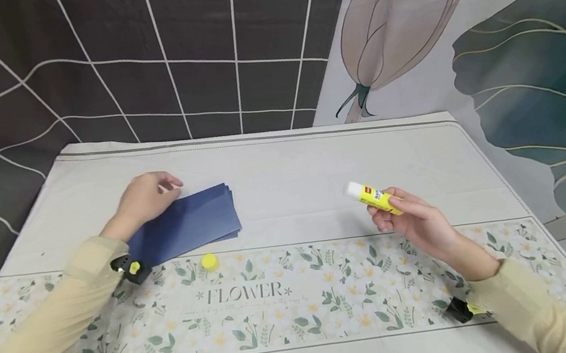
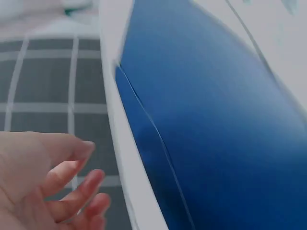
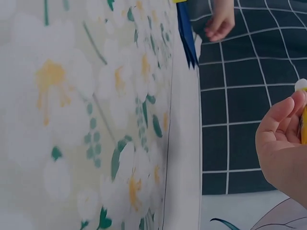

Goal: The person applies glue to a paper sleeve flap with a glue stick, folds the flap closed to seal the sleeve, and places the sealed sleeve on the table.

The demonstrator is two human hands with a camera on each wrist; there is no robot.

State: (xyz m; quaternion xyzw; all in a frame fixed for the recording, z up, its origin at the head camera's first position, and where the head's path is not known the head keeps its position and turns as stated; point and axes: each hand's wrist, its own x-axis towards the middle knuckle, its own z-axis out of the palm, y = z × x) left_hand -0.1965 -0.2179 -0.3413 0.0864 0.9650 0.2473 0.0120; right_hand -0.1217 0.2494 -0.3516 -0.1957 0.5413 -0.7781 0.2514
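Observation:
My right hand point(image 1: 419, 220) grips an uncapped yellow glue stick point(image 1: 383, 200) in the head view, its white end tilted up and to the left. In the right wrist view only part of that glue stick point(image 3: 303, 122) shows at the right edge, in the curled fingers. My left hand point(image 1: 147, 197) holds nothing; its fingers are loosely curved over the far left corner of a small stack of dark blue paper point(image 1: 186, 223). Close up in the left wrist view, the blue paper point(image 2: 206, 105) shows a second edge along its side. A yellow cap point(image 1: 210, 263) stands in front of the stack.
A pale cloth point(image 1: 285, 188) with a floral band and the word FLOWER covers the table. Behind it hangs a dark curtain with white grid lines point(image 1: 200, 49), beside a leaf-patterned one point(image 1: 532, 57). A small dark device point(image 1: 460, 309) is on the right wrist.

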